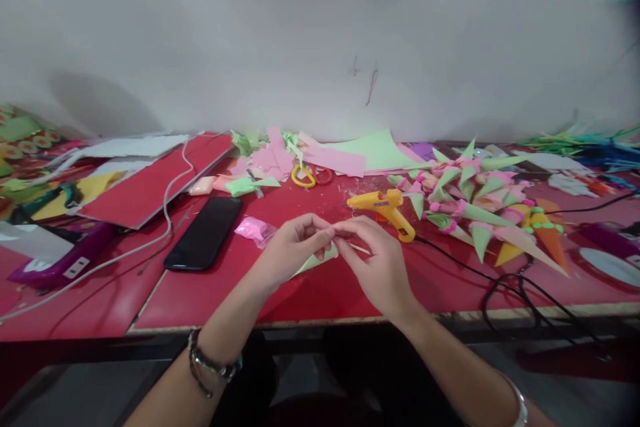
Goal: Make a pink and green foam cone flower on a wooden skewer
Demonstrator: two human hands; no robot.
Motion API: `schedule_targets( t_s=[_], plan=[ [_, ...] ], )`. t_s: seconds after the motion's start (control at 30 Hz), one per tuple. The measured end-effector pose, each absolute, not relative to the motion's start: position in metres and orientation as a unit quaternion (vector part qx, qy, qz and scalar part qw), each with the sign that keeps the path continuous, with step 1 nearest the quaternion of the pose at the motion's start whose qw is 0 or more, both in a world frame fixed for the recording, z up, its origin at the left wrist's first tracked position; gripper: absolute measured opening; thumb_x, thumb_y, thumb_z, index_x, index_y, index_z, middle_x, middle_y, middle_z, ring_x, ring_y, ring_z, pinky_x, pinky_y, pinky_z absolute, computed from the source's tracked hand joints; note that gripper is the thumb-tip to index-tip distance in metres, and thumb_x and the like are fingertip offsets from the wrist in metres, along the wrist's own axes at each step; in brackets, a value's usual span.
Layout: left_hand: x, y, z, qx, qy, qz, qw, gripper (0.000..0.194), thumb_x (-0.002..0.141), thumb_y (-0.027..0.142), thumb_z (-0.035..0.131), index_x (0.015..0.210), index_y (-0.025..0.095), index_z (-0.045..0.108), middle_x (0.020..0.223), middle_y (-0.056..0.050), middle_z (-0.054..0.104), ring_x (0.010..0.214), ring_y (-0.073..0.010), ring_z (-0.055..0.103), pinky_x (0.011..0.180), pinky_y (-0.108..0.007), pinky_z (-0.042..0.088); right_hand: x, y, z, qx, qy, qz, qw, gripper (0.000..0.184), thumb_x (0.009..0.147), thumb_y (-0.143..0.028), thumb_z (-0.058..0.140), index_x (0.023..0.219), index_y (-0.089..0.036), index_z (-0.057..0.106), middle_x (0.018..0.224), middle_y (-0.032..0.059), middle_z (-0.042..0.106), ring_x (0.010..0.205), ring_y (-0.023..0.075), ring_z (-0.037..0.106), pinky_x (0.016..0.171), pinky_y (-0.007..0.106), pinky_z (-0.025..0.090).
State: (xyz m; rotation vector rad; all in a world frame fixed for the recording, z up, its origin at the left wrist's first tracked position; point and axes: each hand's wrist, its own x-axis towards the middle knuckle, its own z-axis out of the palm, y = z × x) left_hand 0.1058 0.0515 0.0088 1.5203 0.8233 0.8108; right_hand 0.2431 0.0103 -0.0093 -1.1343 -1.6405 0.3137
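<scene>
In the head view, the left hand and the right hand meet over the front of the red table, thumbs and fingers drawn together so that the tips touch; whatever is pinched between them is too small to tell. A thin pale stick shows beside the right hand's curled fingers, and a piece of light green paper lies just below the left hand, partly hidden by it; whether the left hand grips the paper, I cannot tell. Left of the left hand are a pink packet and, beyond it, a black phone lying flat. Near the right hand, on its far side, a yellow glue gun lies with its nozzle toward the left and its black cord running right. Further right is a heap of green and pink paper cones. Behind the hands, scissors with yellow and red handles lie before pink scraps and a green sheet, near the white partition.
</scene>
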Motion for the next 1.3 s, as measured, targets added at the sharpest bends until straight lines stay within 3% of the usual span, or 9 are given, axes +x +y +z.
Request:
schedule_targets(
  t_s=[0.27,0.53,0.7,0.83,0.97,1.07,1.2,1.3],
  plan=[
    [0.102,0.052,0.006,0.648,0.31,0.315,0.62,0.019,0.076,0.032,0.056,0.076,0.014,0.055,0.064,0.003,0.051,0.054,-0.0052,0.044,0.052,-0.019,0.033,0.242,0.006,-0.006,-0.468,-0.696,0.093,0.537,0.012,0.081,-0.018,0.05,0.082,-0.022,0.061,0.076,0.0023,0.061,0.072,0.0144,0.058,0.064,0.027,0.048],
    [0.097,0.053,0.011,0.551,0.239,0.385,0.701,0.018,0.079,0.027,0.049,0.067,0.016,0.045,0.048,0.006,0.04,0.043,-0.0044,0.034,0.045,-0.019,0.027,0.243,0.004,-0.003,-0.47,-0.581,0.204,0.632,0.003,0.079,-0.021,0.053,0.077,-0.021,0.056,0.069,-0.0013,0.061,0.064,0.0115,0.061,0.058,0.022,0.051],
    [0.094,0.062,0.007,0.55,0.293,0.408,0.667,0.011,0.078,0.024,0.048,0.087,0.017,0.05,0.064,0.004,0.047,0.05,-0.005,0.041,0.052,-0.02,0.034,0.244,0.006,-0.003,-0.463,-0.589,0.253,0.613,0.01,0.078,-0.02,0.055,0.084,-0.021,0.062,0.079,0.0013,0.066,0.072,0.0136,0.064,0.066,0.024,0.053],
    [0.097,0.066,-0.003,0.636,0.369,0.402,0.546,0.017,0.08,0.017,0.037,0.091,0.017,0.05,0.064,0.004,0.043,0.055,-0.008,0.043,0.055,-0.021,0.035,0.243,0.004,-0.002,-0.459,-0.597,0.274,0.599,0.007,0.076,-0.021,0.057,0.08,-0.02,0.063,0.075,0.0013,0.067,0.071,0.0133,0.064,0.066,0.023,0.053],
    [0.101,0.063,-0.009,0.787,0.45,0.319,0.278,0.026,0.087,0.028,0.028,0.092,0.018,0.051,0.071,-0.002,0.053,0.068,-0.0148,0.052,0.061,-0.026,0.038,0.244,0.005,-0.002,-0.464,-0.592,0.293,0.591,0.01,0.077,-0.025,0.056,0.07,-0.018,0.057,0.062,-0.0006,0.062,0.059,0.0109,0.06,0.058,0.022,0.05],
    [0.105,0.059,-0.009,0.85,0.443,0.232,0.165,0.035,0.09,0.032,0.021,0.09,0.017,0.053,0.084,-0.005,0.059,0.077,-0.0172,0.056,0.066,-0.028,0.04,0.245,0.006,-0.001,-0.47,-0.581,0.301,0.592,0.014,0.078,-0.026,0.055,0.068,-0.018,0.053,0.056,-0.0019,0.059,0.056,0.0099,0.057,0.056,0.021,0.048],
    [0.108,0.055,-0.009,0.874,0.449,0.163,0.09,0.036,0.085,0.044,0.033,0.101,0.017,0.051,0.098,-0.008,0.06,0.081,-0.0203,0.059,0.061,-0.027,0.041,0.245,0.008,-0.001,-0.469,-0.555,0.324,0.606,0.007,0.074,-0.024,0.06,0.072,-0.018,0.055,0.066,-0.0009,0.061,0.063,0.0111,0.06,0.058,0.021,0.049],
    [0.109,0.054,-0.011,0.881,0.457,0.11,0.06,0.04,0.076,0.045,0.049,0.103,0.016,0.052,0.095,-0.009,0.062,0.08,-0.0231,0.06,0.058,-0.027,0.041,0.245,0.009,-0.001,-0.459,-0.542,0.343,0.614,0.007,0.073,-0.022,0.06,0.079,-0.019,0.059,0.077,0.0017,0.065,0.071,0.0126,0.063,0.065,0.023,0.051]
  ],
)
